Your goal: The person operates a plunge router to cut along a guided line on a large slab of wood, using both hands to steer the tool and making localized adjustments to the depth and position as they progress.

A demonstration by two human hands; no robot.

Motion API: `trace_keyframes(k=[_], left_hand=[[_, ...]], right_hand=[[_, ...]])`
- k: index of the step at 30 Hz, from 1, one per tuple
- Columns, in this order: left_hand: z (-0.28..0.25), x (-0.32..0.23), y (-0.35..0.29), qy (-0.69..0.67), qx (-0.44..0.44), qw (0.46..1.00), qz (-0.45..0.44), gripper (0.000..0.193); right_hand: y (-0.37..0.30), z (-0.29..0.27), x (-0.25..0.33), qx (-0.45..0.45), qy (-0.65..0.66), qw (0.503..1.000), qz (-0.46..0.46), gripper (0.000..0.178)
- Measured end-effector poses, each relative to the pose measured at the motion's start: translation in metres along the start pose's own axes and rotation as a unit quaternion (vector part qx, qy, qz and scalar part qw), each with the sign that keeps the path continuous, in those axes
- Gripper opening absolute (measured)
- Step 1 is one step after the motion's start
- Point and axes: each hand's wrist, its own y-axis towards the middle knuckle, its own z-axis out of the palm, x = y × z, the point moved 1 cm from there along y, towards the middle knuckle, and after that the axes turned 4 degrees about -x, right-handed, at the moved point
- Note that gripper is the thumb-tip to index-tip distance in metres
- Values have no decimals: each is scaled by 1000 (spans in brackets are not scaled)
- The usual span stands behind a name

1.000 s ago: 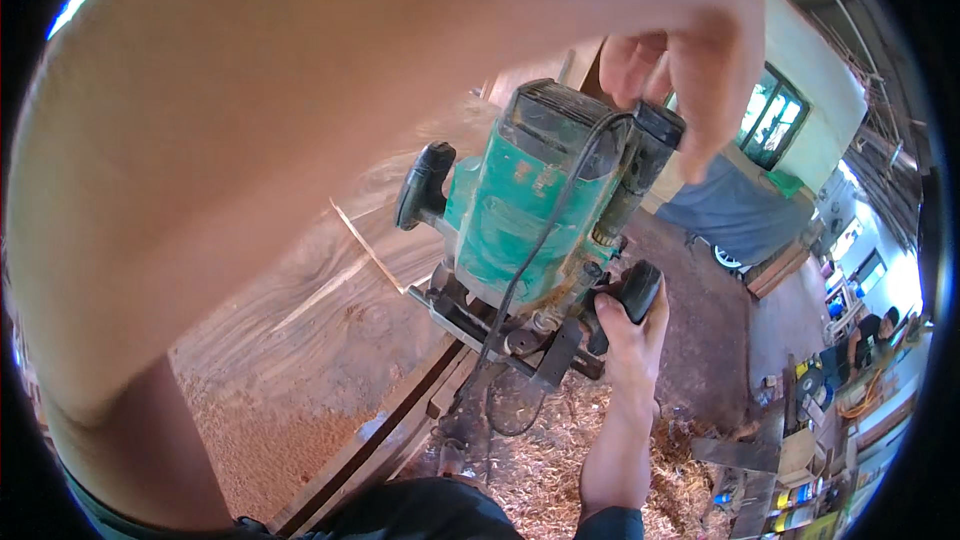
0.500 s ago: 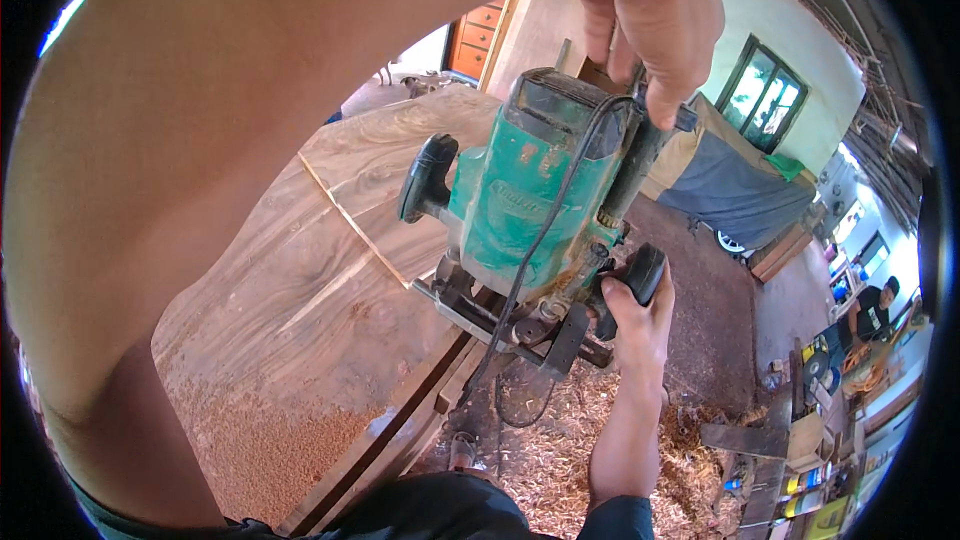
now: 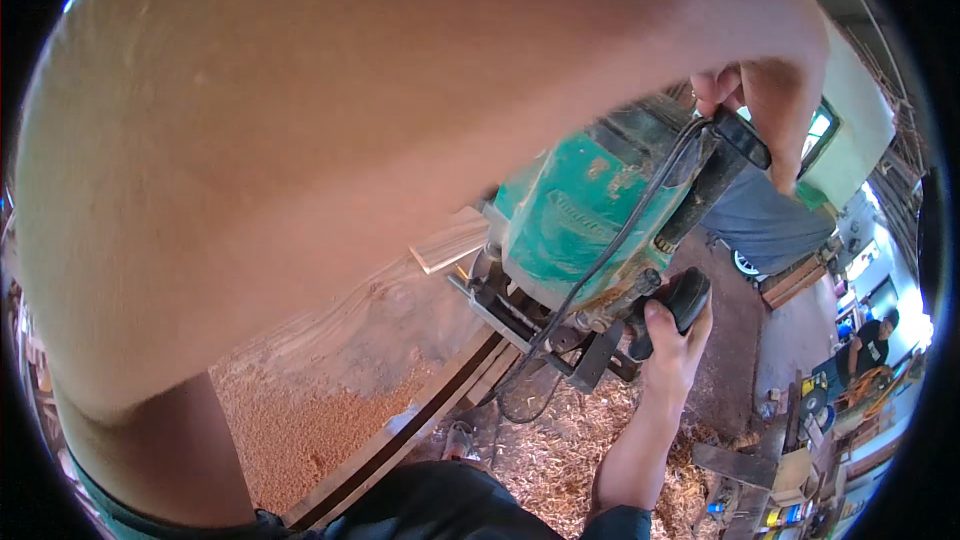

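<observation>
A green plunge router (image 3: pixel 590 210) stands at the edge of a broad wooden slab (image 3: pixel 375 315), tilted in my view. My right hand (image 3: pixel 678 350) wraps round its black side handle (image 3: pixel 687 305), thumb toward me. Reaching over the top, my left hand (image 3: pixel 772 110) has its fingers about the black adjustment knob (image 3: pixel 742 137) at the upper end of the router's post. A black cord (image 3: pixel 612 250) runs down the router's body and loops below its base. My left forearm hides the far handle and much of the slab.
Wooden rails (image 3: pixel 420 420) with a dark gap run along the slab's near edge. Sawdust (image 3: pixel 290 430) covers part of the slab, and shavings (image 3: pixel 560 460) lie on the floor. A person (image 3: pixel 868 348) is at the far right beside a cluttered bench (image 3: pixel 790 440).
In the picture the router has shifted right, both hands with it. My left forearm has swung lower across the view and covers more slab; my left hand has turned about the knob.
</observation>
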Motion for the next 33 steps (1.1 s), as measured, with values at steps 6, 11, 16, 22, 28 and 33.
trace_keyframes(k=[6,11,16,22,28,33], left_hand=[[42,72,-34,-56,-247,967,-22,87],[151,128,-101,-368,-220,870,-242,99],[216,128,-94,-514,-274,763,-280,54],[204,117,-91,-373,-393,805,-242,53],[202,117,-92,-345,-385,817,-255,45],[200,118,-95,-363,-326,821,-298,44]], right_hand=[[3,0,2,4,-24,1000,13,43],[-2,3,2,-15,11,1000,21,44],[5,4,-1,-17,-9,1000,10,46],[-11,6,1,-60,44,997,-12,45],[-14,9,5,-117,36,992,31,46],[-11,5,1,-47,84,995,6,50]])
